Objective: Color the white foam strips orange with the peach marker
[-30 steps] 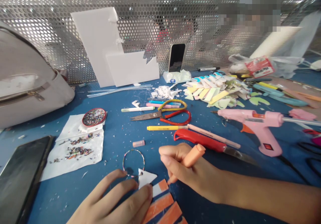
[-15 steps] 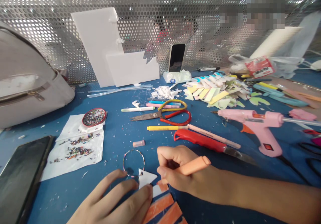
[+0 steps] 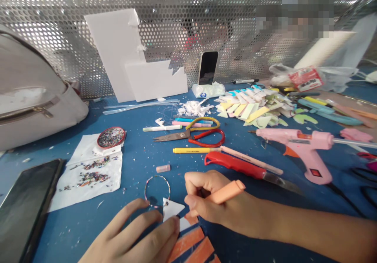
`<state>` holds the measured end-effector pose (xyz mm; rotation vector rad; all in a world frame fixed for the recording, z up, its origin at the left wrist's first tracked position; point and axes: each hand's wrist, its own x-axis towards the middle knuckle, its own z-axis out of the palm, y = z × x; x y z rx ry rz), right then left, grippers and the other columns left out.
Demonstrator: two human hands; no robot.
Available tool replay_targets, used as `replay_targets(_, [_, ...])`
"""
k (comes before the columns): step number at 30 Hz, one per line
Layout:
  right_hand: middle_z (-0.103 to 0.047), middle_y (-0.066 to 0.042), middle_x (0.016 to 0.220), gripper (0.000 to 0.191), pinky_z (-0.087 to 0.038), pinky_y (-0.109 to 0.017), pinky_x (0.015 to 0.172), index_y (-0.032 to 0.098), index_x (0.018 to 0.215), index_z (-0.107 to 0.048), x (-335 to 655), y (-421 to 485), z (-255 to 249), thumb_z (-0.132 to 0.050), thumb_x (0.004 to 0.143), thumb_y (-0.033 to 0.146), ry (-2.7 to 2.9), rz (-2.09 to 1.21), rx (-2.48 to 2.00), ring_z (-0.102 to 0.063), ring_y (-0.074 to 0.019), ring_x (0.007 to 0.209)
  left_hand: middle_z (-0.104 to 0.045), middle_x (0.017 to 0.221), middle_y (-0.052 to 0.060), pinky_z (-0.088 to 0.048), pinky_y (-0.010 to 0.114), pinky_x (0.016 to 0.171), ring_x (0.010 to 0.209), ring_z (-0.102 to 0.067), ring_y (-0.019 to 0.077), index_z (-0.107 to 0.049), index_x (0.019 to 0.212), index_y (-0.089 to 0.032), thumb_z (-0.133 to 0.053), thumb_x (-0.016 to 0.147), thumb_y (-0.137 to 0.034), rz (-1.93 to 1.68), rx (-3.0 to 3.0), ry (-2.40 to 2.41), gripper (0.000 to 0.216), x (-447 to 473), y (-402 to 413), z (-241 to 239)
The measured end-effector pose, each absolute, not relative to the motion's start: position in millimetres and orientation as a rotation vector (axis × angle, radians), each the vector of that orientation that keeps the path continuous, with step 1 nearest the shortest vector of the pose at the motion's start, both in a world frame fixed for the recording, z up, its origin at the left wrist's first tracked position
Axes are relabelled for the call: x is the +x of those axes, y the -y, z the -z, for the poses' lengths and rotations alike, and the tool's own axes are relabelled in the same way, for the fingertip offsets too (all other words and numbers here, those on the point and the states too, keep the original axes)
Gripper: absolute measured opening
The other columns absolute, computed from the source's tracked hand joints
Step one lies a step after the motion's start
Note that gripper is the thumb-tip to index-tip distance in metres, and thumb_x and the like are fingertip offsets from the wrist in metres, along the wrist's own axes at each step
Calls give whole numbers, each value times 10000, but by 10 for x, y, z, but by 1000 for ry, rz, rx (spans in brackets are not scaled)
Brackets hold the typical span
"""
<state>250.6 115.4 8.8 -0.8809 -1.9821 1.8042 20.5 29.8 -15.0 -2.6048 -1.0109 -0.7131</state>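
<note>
right hand (image 3: 203,206): gripping orange marker (image 3: 226,192); left hand (image 3: 141,229): spread over strips (image 3: 186,242); step: seemingly colouring; next: calls for steady strokes.

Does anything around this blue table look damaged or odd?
The smaller white rectangular board has a jagged notch in its top edge, as if broken. The red-handled metal knife lies uncovered near the right hand, perhaps riskily.

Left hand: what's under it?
A white triangular tip and orange strips show beside the left hand. Whatever the hand covers, including where those pieces may continue, can't be seen.
</note>
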Motion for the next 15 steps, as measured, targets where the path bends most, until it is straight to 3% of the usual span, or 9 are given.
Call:
replay_targets(4, [-358,61,606,431,-272,-174,487,183,662,-372,2508,-1157,-91,-644,901,416,1981,-1838,-875,-458,-85,560,-731,1067,8,-497,306,1076,1008,-680,130,-658,1210,-245,-498,1023,-358,700,-2620,984,271,169,-284,158])
replay_targets(10, [-350,67,614,410,-282,-167,486,180,671,-382,2507,-1155,-75,-668,889,378,1970,-1844,-862,-440,-72,548,-745,1027,-104,-273,262,1225,918,-684,61,-723,1044,-223,-382,1050,-129,704,-2681,894,353,182,-366,78])
replay_targets(12, [-336,68,621,413,-298,-164,494,183,669,-367,2506,-1155,-65,-658,897,367,1955,-1841,-870,-460,-74,557,-752,957,-107,-296,247,1211,871,-687,55,-733,972,-214,-368,1052,-121,839,-2614,908,385,205,-383,61])
replay_targets(15, [-358,64,622,382,-288,-165,483,182,684,-394,2506,-1159,-62,-655,895,365,1981,-1817,-869,-486,-83,567,-749,996,-101,-325,255,1202,890,-692,54,-729,1020,-227,-400,1046,-130,729,-2657,907,344,208,-380,57])
